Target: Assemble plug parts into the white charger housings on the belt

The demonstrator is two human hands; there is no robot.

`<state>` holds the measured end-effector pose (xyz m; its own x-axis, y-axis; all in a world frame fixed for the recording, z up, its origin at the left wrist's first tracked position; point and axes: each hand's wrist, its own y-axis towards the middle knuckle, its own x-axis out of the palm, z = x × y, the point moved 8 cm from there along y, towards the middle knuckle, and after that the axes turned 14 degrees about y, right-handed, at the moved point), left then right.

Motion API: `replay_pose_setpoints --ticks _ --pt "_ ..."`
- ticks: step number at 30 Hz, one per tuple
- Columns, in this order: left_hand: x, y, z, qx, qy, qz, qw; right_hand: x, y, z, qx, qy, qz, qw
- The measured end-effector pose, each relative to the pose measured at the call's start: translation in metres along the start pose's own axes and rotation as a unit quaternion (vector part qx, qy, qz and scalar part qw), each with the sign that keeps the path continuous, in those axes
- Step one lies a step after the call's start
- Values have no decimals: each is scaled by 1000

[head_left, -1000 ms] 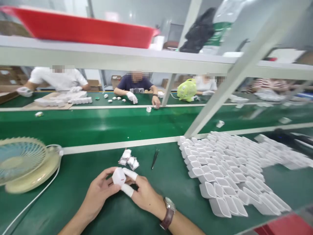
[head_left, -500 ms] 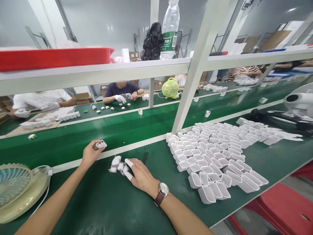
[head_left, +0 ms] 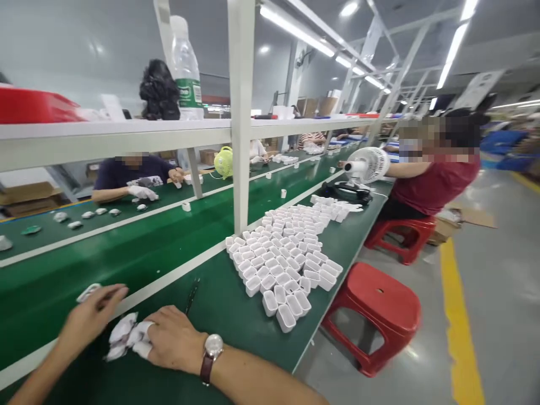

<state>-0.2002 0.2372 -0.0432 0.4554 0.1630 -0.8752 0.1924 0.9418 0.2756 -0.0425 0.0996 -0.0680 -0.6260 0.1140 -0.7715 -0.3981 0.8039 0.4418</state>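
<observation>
My left hand (head_left: 90,318) is over the near edge of the green belt (head_left: 169,236), thumb and forefinger stretched out with a small gap between them. Just beyond its knuckles a small white part (head_left: 88,292) lies on the belt, partly hidden by the hand. At the lower left, a small heap of white crumpled pieces (head_left: 121,332) rests on the green table. My right hand (head_left: 145,340), with white covers on its fingertips and a watch at the wrist, pinches a white piece at the heap's right side. Black tweezers (head_left: 193,295) lie just beyond this hand.
Many white open cups (head_left: 278,253) stand on the table to the right, below a white post (head_left: 241,140). Further along are a white fan (head_left: 367,166) and a seated person in red. Red stools (head_left: 379,298) stand beside the table. Across the belt, a gloved person handles small parts.
The view has swung to the right. My left hand has let go of the white part, which now lies beyond it. My right fingers have closed at the heap.
</observation>
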Motion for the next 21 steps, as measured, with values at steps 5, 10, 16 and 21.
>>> replay_pose_setpoints --ticks 5,10,16,21 --pt "26 -29 49 0 -121 -104 987 -28 -4 -7 10 65 72 995" --pt "26 -41 57 -24 -163 -155 974 -41 0 1 32 84 90 992" --pt "-4 -13 101 76 -74 -81 991 -33 -1 11 64 74 56 994" --pt "11 -23 211 243 -61 -146 957 -24 1 13 60 74 17 995"
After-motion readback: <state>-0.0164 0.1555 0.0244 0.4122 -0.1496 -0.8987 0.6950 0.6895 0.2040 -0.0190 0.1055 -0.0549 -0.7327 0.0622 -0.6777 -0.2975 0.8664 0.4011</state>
